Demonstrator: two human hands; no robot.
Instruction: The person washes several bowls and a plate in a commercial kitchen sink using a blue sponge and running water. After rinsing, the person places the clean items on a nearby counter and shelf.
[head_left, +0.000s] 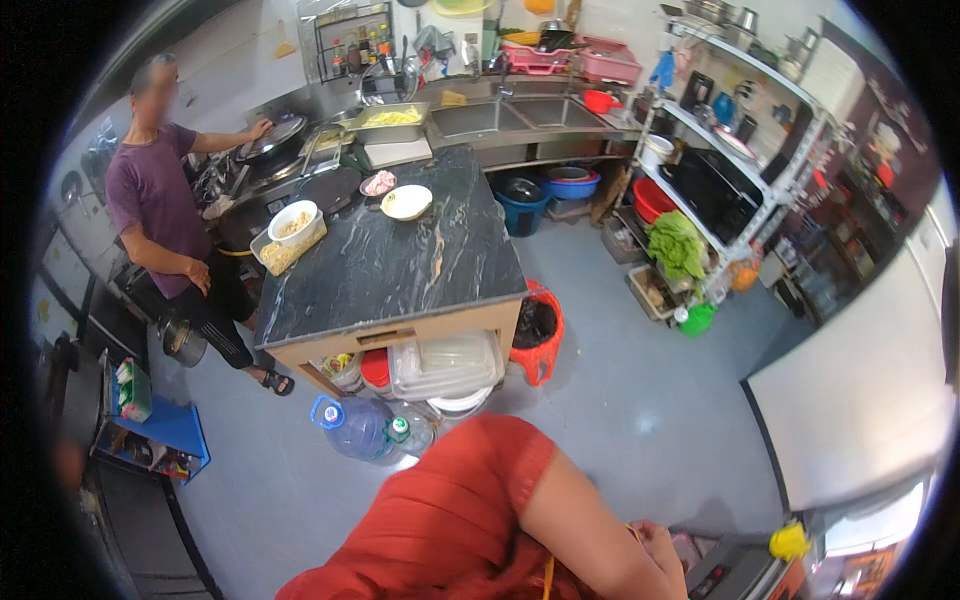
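Observation:
At the lower right edge is my left hand (658, 546), partly hidden by my bare arm, its fingers curled beside a thin orange-yellow cord (634, 532). Whether the fingers hold the cord is unclear. Another orange strap (548, 577) lies against my red shirt (442, 502). My right hand is out of view. Close to the visible hand is a dark appliance or cabinet top (716, 574), with a yellow item (789, 541) beyond it.
A dark marble-topped table (375, 262) bears food bowls. A person in a purple shirt (161, 180) stands left, touching a pot lid (283, 131). Water bottles (360, 429) and a red bin (551, 330) stand on the floor. Metal shelving (705, 135) is at right.

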